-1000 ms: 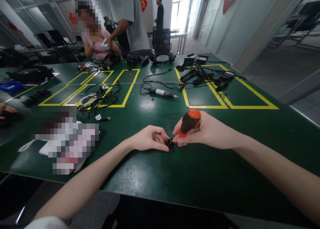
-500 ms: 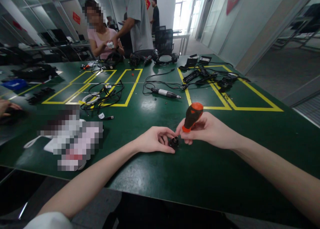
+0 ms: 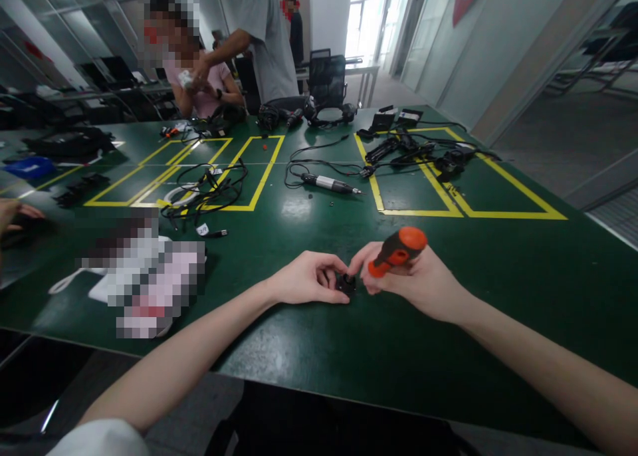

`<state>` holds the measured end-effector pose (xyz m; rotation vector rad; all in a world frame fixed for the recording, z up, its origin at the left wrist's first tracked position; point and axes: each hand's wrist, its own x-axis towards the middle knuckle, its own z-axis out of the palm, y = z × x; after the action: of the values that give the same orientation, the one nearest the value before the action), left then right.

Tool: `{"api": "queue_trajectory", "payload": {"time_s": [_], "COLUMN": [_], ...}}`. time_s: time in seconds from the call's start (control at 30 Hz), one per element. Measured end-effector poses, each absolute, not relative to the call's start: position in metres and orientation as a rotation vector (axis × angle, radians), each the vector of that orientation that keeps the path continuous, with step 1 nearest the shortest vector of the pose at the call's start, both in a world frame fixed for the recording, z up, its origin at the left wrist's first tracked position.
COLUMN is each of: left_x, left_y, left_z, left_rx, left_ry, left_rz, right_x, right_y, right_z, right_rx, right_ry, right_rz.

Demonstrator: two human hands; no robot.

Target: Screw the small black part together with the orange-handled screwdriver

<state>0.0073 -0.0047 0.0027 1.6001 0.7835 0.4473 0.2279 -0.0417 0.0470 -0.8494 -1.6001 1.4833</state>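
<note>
Gripping an orange-and-black screwdriver (image 3: 397,251) by its handle with the right hand (image 3: 432,284), curled closed and holding it aslant with the butt end up. Pinching a small black part (image 3: 345,284) between thumb and fingers of the left hand (image 3: 305,276), bent in a half-open C low on the green table (image 3: 379,376). Pointing the right index finger toward that part; too small and dark there to say for sure whether touching it, or where to place the screwdriver's tip. Looking out to a pen-shaped power tool (image 3: 329,184) with a silver middle, lying beyond both hands. To the left, showing a pinkish pouch (image 3: 164,273), partly pixelated, near a USB plug (image 3: 219,233) and tangled black cables. Farther right, showing black gear (image 3: 399,148) within yellow tape (image 3: 518,215). Across the table, including a person in a pink top (image 3: 219,80) beside another in a grey shirt (image 3: 276,54).
</note>
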Motion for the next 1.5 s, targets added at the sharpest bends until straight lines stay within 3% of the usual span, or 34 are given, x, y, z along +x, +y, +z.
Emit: {"api": "queue_trajectory", "payload": {"time_s": [0.7,1.5], "left_x": [0.007,0.008], "left_y": [-0.007,-0.007], "left_z": [0.003,0.004], "left_rx": [1.738,1.764], "left_ry": [0.780,0.801], "left_rz": [0.438,0.435], "right_x": [0.222,0.218], "right_y": [-0.055,-0.054], "right_z": [0.033,0.019], "right_rx": [-0.738,-0.707], "right_ry": [-1.535,-1.475], "right_rz": [1.251,1.232]}}
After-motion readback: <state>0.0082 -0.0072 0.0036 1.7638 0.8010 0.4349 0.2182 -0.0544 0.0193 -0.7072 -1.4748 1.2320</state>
